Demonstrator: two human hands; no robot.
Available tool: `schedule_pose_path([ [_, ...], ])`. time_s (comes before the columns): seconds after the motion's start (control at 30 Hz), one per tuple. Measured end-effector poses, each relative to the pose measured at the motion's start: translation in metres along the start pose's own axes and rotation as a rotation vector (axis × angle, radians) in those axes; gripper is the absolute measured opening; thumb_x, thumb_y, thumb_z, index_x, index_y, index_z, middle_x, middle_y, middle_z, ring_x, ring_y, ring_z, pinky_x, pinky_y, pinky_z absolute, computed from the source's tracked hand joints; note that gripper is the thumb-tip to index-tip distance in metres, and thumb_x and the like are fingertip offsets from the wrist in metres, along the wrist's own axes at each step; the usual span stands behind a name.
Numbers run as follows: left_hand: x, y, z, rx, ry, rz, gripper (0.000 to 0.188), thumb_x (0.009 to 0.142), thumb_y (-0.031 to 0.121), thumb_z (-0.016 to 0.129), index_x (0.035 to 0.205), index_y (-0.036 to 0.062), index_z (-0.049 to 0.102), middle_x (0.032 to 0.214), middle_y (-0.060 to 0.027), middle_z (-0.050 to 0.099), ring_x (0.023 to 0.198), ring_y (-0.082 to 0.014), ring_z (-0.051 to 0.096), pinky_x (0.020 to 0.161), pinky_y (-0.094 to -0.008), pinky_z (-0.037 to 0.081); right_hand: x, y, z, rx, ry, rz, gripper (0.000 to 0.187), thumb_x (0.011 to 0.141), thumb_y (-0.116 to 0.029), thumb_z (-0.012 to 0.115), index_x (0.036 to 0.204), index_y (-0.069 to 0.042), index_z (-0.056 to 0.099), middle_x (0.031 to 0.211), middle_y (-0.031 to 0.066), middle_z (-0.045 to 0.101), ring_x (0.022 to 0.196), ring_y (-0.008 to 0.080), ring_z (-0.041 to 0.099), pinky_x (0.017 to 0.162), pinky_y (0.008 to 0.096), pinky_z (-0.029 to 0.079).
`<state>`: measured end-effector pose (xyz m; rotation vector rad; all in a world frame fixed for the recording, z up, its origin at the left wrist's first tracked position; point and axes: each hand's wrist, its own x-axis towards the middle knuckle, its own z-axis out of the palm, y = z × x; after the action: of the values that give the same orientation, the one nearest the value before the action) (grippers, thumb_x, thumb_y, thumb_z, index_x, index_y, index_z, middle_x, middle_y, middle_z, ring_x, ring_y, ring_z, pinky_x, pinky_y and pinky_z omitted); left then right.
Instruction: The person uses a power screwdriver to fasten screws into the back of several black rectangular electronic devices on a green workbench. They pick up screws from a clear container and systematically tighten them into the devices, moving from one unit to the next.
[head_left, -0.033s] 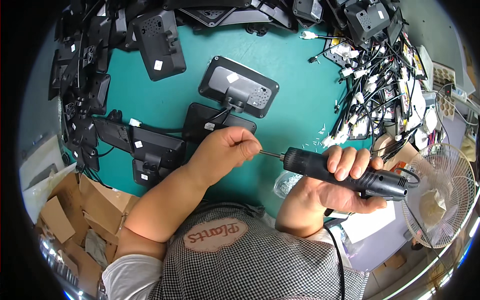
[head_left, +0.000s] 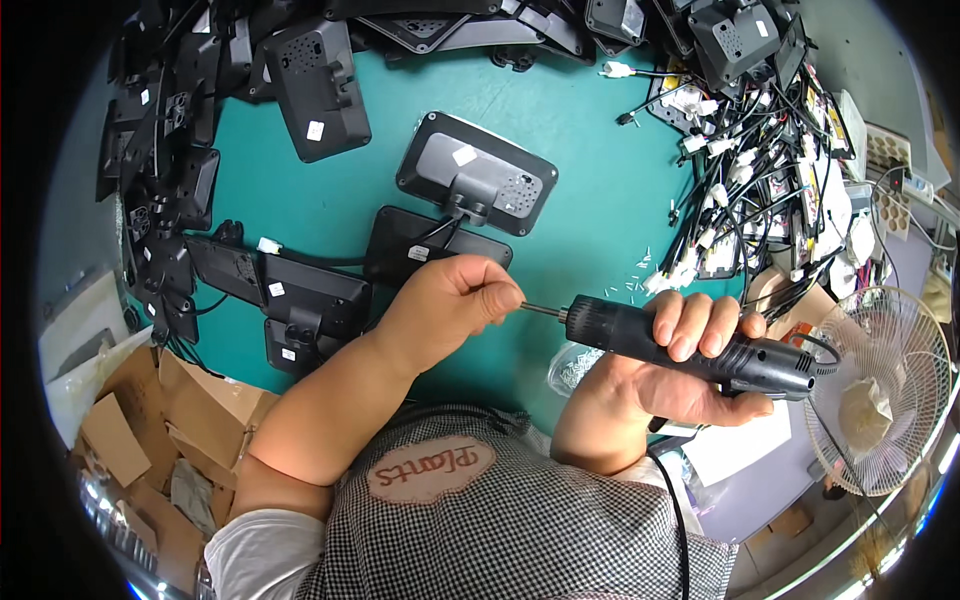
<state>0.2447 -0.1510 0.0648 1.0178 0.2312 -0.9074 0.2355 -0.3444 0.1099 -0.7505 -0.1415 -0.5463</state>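
Spreading across the middle of the view, a green table (head_left: 600, 190) carries most of the things, and a checked apron (head_left: 490, 540) covers the person's front at 6 o'clock. Black plastic cases (head_left: 200, 190) crowd the table's edge from 9 o'clock round to 1. A tangle of black cables (head_left: 735, 215) with white plugs lies at 2 o'clock. Opened cardboard boxes (head_left: 205, 400) sit at 8 o'clock, and a round fan (head_left: 905, 345) stands between 3 and 4.

Inside that ring, at 12 o'clock, a grey-backed case (head_left: 430, 160) lies with its stand overlapping a black panel (head_left: 395, 240) just below it.

A black power screwdriver (head_left: 630, 332) is held above the table between 3 and 4 o'clock, its nose aimed slightly above 9. The right hand (head_left: 675, 390) grips it, fingers curled over the body and thumb along the underside. Near the centre, the left hand (head_left: 440, 305) has thumb and forefinger pressed together at the driver's tip; whether they pinch a screw there or only the tip itself, I cannot tell.

A clear tub (head_left: 556, 362) of small screws sits at 4 o'clock, partly hidden by the right wrist. The thin metal bit (head_left: 543, 309) runs from the driver's nose to the left fingertips. Smallest of all, loose screws (head_left: 641, 265) lie scattered at 3 o'clock.
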Motion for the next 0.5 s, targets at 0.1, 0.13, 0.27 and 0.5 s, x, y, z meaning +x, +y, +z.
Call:
schedule_pose_path([
  [0.1,0.001,0.000,-0.001,0.200,0.022,0.108,0.020,0.085,0.023,0.065,0.080,0.0031,0.062,0.066,0.0022,0.055,0.059,-0.0032,0.045,0.051,-0.0193,0.037,0.001,0.001,0.000,0.019,-0.002,0.014,0.068,0.084,-0.058,0.052,0.120,-0.001,0.041,0.083,0.0106,0.053,0.065,0.0208,0.056,0.056,0.0340,0.046],
  [0.13,0.001,0.003,-0.003,0.188,-0.011,0.041,0.021,0.085,0.023,0.065,0.079,0.0030,0.062,0.066,0.0022,0.055,0.059,-0.0033,0.046,0.052,-0.0193,0.038,0.001,0.001,0.000,0.027,-0.001,0.017,0.068,0.084,-0.058,0.052,0.119,-0.001,0.041,0.083,0.0105,0.053,0.065,0.0208,0.056,0.056,0.0339,0.046],
  [0.27,0.004,0.010,-0.007,0.263,-0.051,-0.013,0.023,0.085,0.025,0.065,0.082,0.0020,0.063,0.065,0.0009,0.056,0.060,-0.0048,0.048,0.054,-0.0213,0.041,0.002,0.002,0.002,0.023,-0.007,0.015,0.068,0.083,-0.058,0.053,0.118,-0.002,0.042,0.084,0.0107,0.054,0.064,0.0210,0.056,0.056,0.0337,0.047],
  [0.5,0.022,0.022,-0.030,1.022,0.453,0.423,0.029,0.086,0.019,0.060,0.111,0.0059,0.062,0.080,-0.0104,0.062,0.072,-0.0205,0.059,0.065,-0.0306,0.046,-0.015,0.030,-0.012,-0.415,-0.093,-0.180,0.066,0.078,-0.059,0.059,0.112,-0.005,0.042,0.078,0.0118,0.055,0.057,0.0215,0.056,0.050,0.0342,0.048],
])
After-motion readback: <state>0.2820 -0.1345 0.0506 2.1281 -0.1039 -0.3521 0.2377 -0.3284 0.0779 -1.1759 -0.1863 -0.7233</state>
